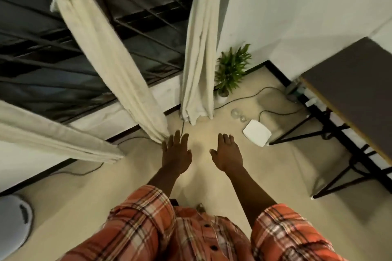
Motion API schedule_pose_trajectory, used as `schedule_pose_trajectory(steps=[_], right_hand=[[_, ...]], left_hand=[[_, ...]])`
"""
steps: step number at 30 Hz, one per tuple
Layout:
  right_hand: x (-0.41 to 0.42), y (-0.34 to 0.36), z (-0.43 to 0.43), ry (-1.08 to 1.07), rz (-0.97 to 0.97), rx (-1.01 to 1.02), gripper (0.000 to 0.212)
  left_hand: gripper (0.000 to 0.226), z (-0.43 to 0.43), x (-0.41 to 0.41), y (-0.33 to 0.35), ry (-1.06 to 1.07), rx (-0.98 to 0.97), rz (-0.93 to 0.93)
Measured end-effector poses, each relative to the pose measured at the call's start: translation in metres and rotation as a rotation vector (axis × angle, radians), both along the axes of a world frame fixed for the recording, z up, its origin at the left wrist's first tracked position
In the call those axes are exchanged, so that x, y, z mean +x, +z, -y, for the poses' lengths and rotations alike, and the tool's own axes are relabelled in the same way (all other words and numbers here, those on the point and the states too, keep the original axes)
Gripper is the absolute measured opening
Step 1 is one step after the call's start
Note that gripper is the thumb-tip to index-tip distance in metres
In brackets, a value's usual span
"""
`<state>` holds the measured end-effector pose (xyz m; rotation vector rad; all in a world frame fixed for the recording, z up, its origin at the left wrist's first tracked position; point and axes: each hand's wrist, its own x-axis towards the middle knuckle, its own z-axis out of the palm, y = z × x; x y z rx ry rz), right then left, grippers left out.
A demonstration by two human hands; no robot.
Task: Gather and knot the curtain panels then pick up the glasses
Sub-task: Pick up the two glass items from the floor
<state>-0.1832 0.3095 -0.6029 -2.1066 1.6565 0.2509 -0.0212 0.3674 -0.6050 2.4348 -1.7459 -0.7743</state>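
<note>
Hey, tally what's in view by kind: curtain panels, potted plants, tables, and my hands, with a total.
Curtain panels: 3 (knotted panel, right panel, left panel)
Potted plant: 1
Table: 1
Hands: 2 (left hand, right hand)
Total: 7

Dim, warm indoor light; soft blur throughout, wide-angle bending at edges.
</note>
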Motion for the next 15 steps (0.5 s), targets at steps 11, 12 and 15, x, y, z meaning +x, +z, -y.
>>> schedule_pose_trajectory(steps=[11,12,15], right_hand=[[-0.082,0.0,0.136,-0.247,0.057,-0.018,0.071],[-0.087,-0.002,0.147,-0.269,0.057,-0.011,0.071],[-0.107,-0.013,0.18,-0.329,0.037,0.015,0.072]], left_hand=[[0.07,0.167,-0.074,-0.01,-0.244,-0.005,0.056],[0.071,0.181,-0.078,-0.014,-0.264,0.004,0.049],[0.072,0.23,-0.094,-0.025,-0.323,0.045,0.026]])
